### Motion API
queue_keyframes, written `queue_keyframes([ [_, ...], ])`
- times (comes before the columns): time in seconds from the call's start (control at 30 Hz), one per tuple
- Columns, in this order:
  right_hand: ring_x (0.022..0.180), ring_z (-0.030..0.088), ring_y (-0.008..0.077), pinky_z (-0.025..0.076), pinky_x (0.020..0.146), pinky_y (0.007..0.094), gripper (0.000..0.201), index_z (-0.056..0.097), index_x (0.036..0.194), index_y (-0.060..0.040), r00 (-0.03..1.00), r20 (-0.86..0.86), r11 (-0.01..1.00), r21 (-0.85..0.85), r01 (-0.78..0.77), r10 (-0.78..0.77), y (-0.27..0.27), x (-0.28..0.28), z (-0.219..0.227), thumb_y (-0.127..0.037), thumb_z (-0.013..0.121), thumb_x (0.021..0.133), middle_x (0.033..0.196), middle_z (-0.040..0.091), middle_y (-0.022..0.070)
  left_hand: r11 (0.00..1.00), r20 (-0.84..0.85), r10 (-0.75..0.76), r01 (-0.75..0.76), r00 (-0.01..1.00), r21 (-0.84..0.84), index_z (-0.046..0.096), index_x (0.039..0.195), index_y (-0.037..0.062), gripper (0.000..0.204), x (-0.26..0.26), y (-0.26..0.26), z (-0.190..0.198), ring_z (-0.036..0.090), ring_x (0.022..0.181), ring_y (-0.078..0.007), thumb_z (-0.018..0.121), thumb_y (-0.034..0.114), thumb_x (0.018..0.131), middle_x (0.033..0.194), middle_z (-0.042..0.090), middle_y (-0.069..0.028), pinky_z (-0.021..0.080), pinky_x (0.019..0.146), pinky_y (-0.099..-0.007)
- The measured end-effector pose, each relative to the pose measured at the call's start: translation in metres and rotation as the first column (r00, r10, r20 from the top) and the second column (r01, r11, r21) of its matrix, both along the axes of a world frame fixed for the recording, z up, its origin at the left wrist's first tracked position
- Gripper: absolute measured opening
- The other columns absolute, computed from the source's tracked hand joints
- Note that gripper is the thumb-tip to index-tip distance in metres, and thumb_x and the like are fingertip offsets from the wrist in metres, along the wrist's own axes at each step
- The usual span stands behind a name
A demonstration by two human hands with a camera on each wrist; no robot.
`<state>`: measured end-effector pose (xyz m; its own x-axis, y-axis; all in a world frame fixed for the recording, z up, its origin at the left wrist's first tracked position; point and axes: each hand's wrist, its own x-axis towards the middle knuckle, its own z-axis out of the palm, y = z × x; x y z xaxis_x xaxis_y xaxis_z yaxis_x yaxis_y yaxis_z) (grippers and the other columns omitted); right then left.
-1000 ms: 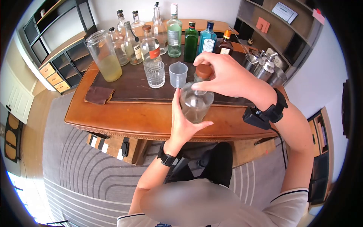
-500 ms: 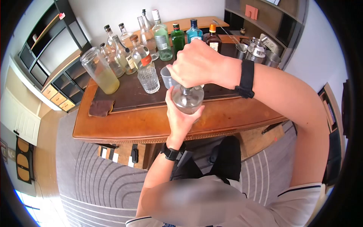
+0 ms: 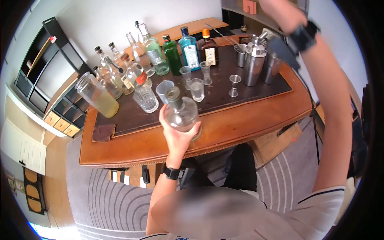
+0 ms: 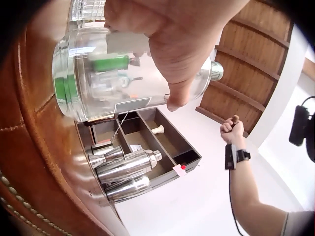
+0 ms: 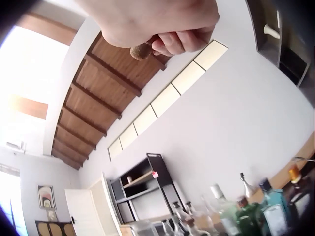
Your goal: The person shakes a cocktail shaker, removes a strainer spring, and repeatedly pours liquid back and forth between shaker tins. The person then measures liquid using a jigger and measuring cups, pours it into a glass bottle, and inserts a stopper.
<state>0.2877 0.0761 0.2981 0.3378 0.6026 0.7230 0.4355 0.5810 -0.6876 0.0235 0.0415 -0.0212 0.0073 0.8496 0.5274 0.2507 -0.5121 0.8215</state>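
Observation:
My left hand (image 3: 178,140) grips a clear glass bottle (image 3: 185,116) low on its body, at the table's front edge. Its neck is uncovered, the mouth facing up. In the left wrist view the thumb and palm wrap the bottle (image 4: 98,83), its base close over the leather. High at the upper right, my right hand (image 3: 286,14) is partly cut off by the frame. The right wrist view shows its curled fingers holding a cork stopper (image 5: 141,52), cork end sticking out. Just behind the bottle stand a plastic measuring cup (image 3: 164,89) and a cut-glass tumbler (image 3: 146,100).
Several bottles line the back, among them a green bottle (image 3: 172,56) and a blue bottle (image 3: 189,52). A pitcher of yellowish liquid (image 3: 105,102) stands left. To the right are small glasses (image 3: 197,90), a metal jigger (image 3: 234,86) and a shaker (image 3: 254,66). A leather piece (image 3: 104,133) lies front left.
My right hand has pulled the stopper out of the bottle and swung up to the right with it. My left hand still holds the bottle. The head view has turned.

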Motion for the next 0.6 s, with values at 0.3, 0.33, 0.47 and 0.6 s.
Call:
queue_keyframes([
  [0.3,0.057,0.04,0.0071,0.029,0.048,0.023,0.064,0.06,0.087,-0.009,0.885,-0.441,0.467,-0.758,-0.455,0.148,-0.07,0.076,-0.252,-0.068,0.038,0.101,0.072,0.05,-0.001,1.0,0.009,0.018,-0.018,1.0,-0.005,0.029,0.149,0.0063,0.115,-0.002,-0.001,-0.006,0.052,0.125,-0.0326,0.097,0.023,0.058,0.135,0.051,-0.0209,0.043,0.108,-0.0438],
  [0.33,0.057,0.039,0.007,0.028,0.049,0.0236,0.06,0.06,0.087,-0.0085,0.818,-0.55,0.434,-0.703,-0.563,0.17,-0.074,0.083,-0.275,-0.063,0.039,0.104,0.074,0.05,-0.0001,1.0,0.01,0.018,-0.018,1.0,-0.007,0.029,0.149,0.0063,0.115,-0.003,-0.002,-0.005,0.052,0.125,-0.0326,0.097,0.023,0.058,0.135,0.051,-0.0209,0.043,0.108,-0.0438],
  [0.47,0.06,0.042,0.0081,0.035,0.055,0.0235,0.042,0.063,0.094,-0.0062,0.714,-0.698,0.383,-0.645,-0.662,0.058,-0.093,0.077,-0.289,-0.046,0.054,0.104,0.08,0.053,0.0003,0.999,-0.06,0.011,-0.014,0.998,-0.047,0.016,0.152,0.0029,0.123,-0.005,-0.001,-0.005,0.048,0.129,-0.0305,0.096,0.025,0.061,0.139,0.046,-0.0221,0.039,0.111,-0.0436],
  [0.6,0.07,0.055,0.0106,0.049,0.067,0.0256,0.027,0.064,0.101,-0.002,0.691,-0.709,0.48,-0.561,-0.675,0.143,-0.089,0.088,-0.307,-0.024,0.076,0.093,0.088,0.058,0.0011,0.998,-0.03,-0.005,0.004,1.0,-0.059,0.015,0.153,0.0027,0.125,-0.004,-0.002,-0.005,0.046,0.131,-0.0305,0.097,0.026,0.061,0.143,0.042,-0.0218,0.038,0.112,-0.044],
])
